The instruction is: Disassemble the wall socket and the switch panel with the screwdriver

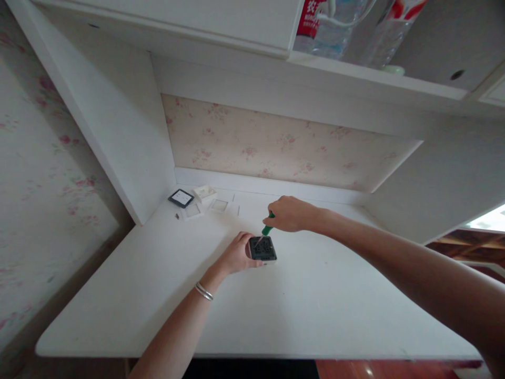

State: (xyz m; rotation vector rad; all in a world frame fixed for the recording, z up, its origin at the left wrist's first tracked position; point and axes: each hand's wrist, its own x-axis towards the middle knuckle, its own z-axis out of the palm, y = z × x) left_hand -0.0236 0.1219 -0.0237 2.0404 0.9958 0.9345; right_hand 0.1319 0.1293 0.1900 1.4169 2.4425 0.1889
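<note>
A small square box, black on top with pale sides (267, 251), which looks like a wall socket unit, rests on the white desk. My left hand (238, 253) is wrapped round its left side, thumb at the near edge and fingers at the far one. In my right hand (289, 213) is a green-handled screwdriver (267, 230), gripped by the handle above the box. Its thin shaft slants down to the left, and the tip meets the black face. Whether the tip sits in a screw is too small to tell.
Towards the back left of the desk lie a dark-framed square panel (181, 198), a white open box (204, 193), clear square frames (219, 206) and small screw-like bits (177, 216). Overhead, a shelf (379, 79) holds plastic bottles (335, 31). A side panel (98, 116) stands at left.
</note>
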